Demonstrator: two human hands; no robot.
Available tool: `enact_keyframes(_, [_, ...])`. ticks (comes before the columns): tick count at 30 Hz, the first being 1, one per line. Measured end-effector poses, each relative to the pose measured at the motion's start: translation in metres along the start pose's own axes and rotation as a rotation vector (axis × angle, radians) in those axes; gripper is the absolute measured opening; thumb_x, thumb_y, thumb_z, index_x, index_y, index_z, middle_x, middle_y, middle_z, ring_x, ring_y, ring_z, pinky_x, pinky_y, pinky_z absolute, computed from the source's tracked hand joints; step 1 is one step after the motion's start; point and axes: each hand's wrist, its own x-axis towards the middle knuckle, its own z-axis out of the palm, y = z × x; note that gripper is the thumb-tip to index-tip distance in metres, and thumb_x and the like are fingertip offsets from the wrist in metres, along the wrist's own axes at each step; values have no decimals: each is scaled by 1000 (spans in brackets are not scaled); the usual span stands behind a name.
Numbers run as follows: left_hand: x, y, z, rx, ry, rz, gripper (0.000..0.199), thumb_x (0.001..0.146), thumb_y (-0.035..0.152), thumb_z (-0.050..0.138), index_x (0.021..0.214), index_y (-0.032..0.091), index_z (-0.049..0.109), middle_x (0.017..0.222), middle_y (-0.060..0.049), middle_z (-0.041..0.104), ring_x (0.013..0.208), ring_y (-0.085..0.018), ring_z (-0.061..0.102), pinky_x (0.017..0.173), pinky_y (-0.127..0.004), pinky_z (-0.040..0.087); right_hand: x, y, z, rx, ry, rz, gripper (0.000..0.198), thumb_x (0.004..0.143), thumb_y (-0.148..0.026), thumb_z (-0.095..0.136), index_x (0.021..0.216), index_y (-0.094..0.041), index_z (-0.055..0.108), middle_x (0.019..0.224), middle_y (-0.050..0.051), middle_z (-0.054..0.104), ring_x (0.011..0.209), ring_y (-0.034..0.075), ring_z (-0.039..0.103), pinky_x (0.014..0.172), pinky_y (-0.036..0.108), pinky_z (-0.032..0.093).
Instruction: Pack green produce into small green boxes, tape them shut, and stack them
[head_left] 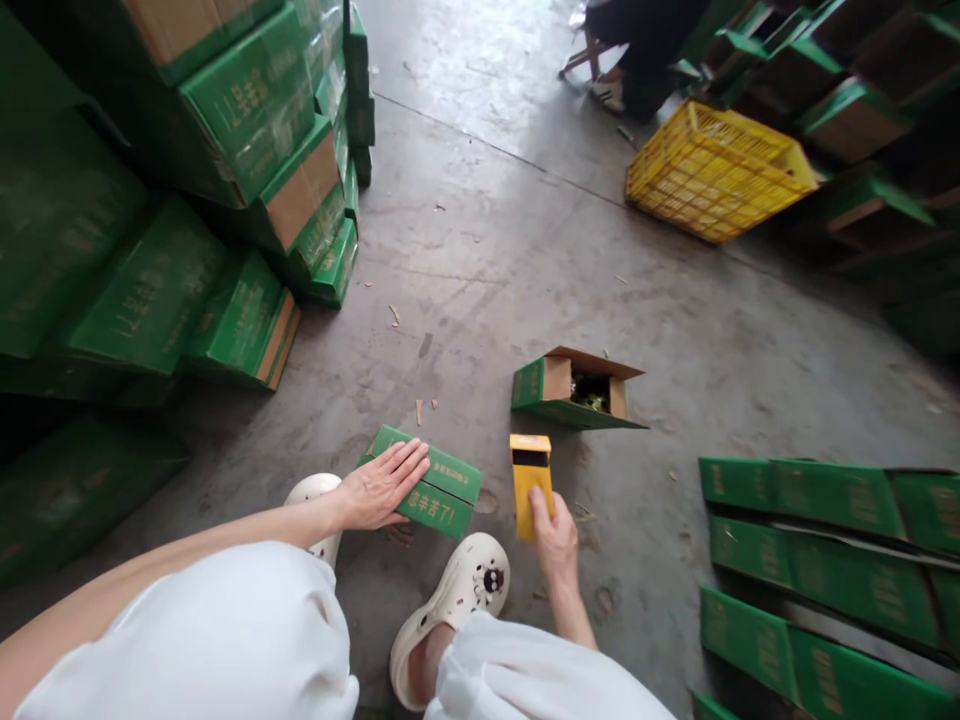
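Note:
My left hand [386, 487] lies flat on top of a closed green carton [439, 497] with gold printing, its fingers stretched out across the lid. The carton is low in front of my shoes. In my right hand [556, 530] is a yellow hand tool [531, 490] with a dark band near its far end; its exact kind is unclear. My fingers are closed around its near part, thumb on top. Just beyond the tool, an open green carton [559, 405] stands on the floor with its flaps up. Something shiny shows inside it.
Tall stacks of green cartons [251, 105] line the left side. Rows of green cartons [836, 500] stand at the lower right. A yellow plastic crate [716, 175] sits farther off, near a seated person's foot [609, 92]. Scraps [394, 316] litter the concrete floor.

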Motion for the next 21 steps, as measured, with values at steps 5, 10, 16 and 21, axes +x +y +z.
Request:
enact_keyframes(5, [-1, -1, 3, -34, 5, 18, 94, 98, 57, 60, 165, 1, 26, 172, -29, 26, 164, -42, 16, 133, -55, 13, -17, -85, -23, 375, -535, -266, 56, 91, -74, 57, 88, -18, 65, 75, 1, 64, 65, 16, 54, 58, 26, 40])
enact_keyframes(10, [0, -3, 10, -51, 1, 54, 98, 97, 55, 66, 168, 5, 21, 168, -28, 36, 159, -39, 32, 133, -54, 14, -12, -137, 8, 55, -577, -493, 49, 88, -61, 62, 65, -20, 48, 61, -5, 43, 60, 11, 40, 55, 25, 26])
enact_keyframes(16, [-4, -6, 5, -147, 5, 44, 103, 92, 59, 72, 168, 9, 24, 171, -26, 31, 161, -40, 25, 133, -56, 14, -8, -136, 7, 13, -658, -516, 47, 92, -60, 60, 70, -20, 49, 64, -6, 44, 61, 10, 40, 56, 24, 27])
enact_keyframes(21, [-38, -4, -28, -552, 141, -218, 56, 103, 36, 55, 155, 15, 53, 163, -19, 49, 156, -32, 39, 129, -49, 32, -5, -138, 5, 19, -725, -492, 47, 91, -63, 59, 73, -20, 52, 67, -5, 46, 63, 11, 40, 57, 25, 28])
